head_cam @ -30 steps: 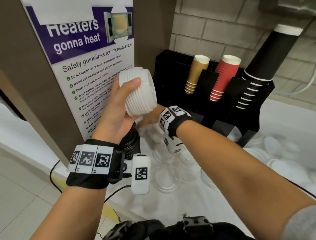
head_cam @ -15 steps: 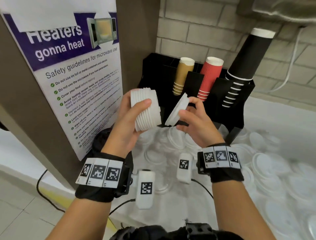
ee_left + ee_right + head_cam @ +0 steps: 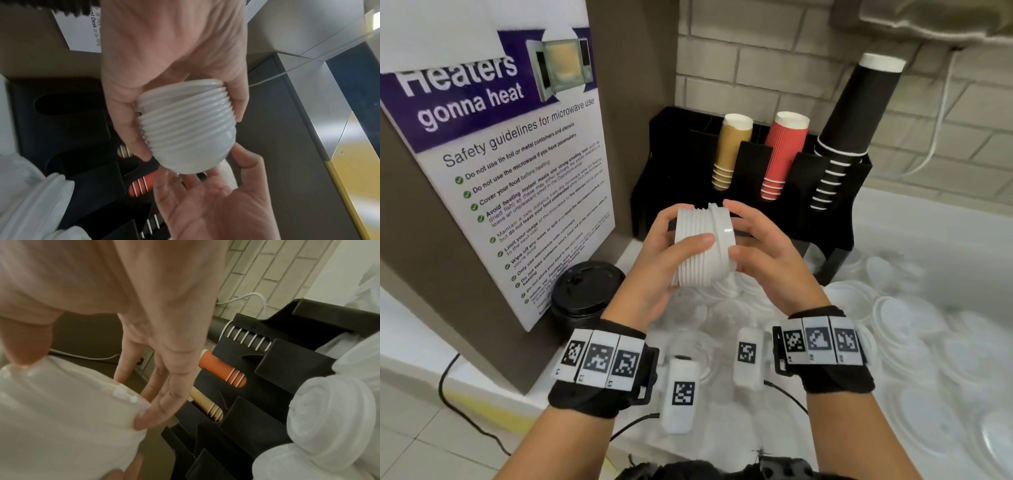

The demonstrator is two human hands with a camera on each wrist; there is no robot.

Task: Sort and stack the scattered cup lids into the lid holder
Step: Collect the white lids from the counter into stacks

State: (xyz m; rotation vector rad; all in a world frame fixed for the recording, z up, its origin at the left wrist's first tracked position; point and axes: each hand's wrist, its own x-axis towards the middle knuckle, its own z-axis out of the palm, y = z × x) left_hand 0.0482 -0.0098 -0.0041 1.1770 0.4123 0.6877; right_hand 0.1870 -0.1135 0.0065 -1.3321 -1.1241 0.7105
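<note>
My left hand [image 3: 683, 228] grips a stack of white lids [image 3: 693, 253] on its side, in the air in front of the black holder [image 3: 753, 164]. In the left wrist view its thumb and fingers wrap the ribbed stack of white lids [image 3: 185, 128]. My right hand [image 3: 736, 233] holds a single white lid [image 3: 722, 228] by its rim against the stack's right end. From the right wrist view, the fingertips [image 3: 148, 418] and thumb sit on that white lid [image 3: 61, 410]. The right palm [image 3: 209, 206] faces the end of the stack.
The holder carries tan [image 3: 731, 150], red [image 3: 784, 154] and black [image 3: 849, 130] cup stacks. Many loose white lids [image 3: 900, 318] cover the counter on the right and below my hands. A stack of black lids [image 3: 585, 291] stands by the poster panel [image 3: 510, 164] on the left.
The right hand picked a lid off the counter, carried it up and brought it against the end of the stack. The left hand lowered the stack toward the middle.
</note>
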